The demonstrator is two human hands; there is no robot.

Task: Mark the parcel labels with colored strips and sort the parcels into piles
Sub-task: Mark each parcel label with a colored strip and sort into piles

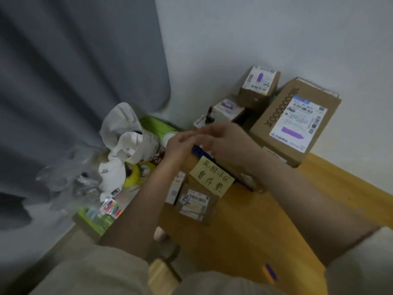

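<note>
My left hand (pixel 178 145) and my right hand (pixel 223 138) meet fingertip to fingertip above the middle of the wooden table (pixel 265 220). Motion blur hides whether they pinch anything. Just beneath them lies a dark blue strip-like object (pixel 196 150). In front of it is a yellow handwritten note (pixel 210 177). At the back right, a large parcel (pixel 297 122), a small parcel (pixel 259 79) and a low parcel (pixel 228 107) each carry a purple strip on the label. Two small parcels (pixel 194 202) sit at the table's left edge. A loose purple strip (pixel 271 271) lies near the front.
Left of the table lies a heap of white cloth and a cap (pixel 125 145), yellow tape rolls (pixel 136 172), a green box (pixel 95 220) and clear plastic bags (pixel 68 179). A grey curtain (pixel 74 81) hangs behind; the wall (pixel 276 39) backs the parcels.
</note>
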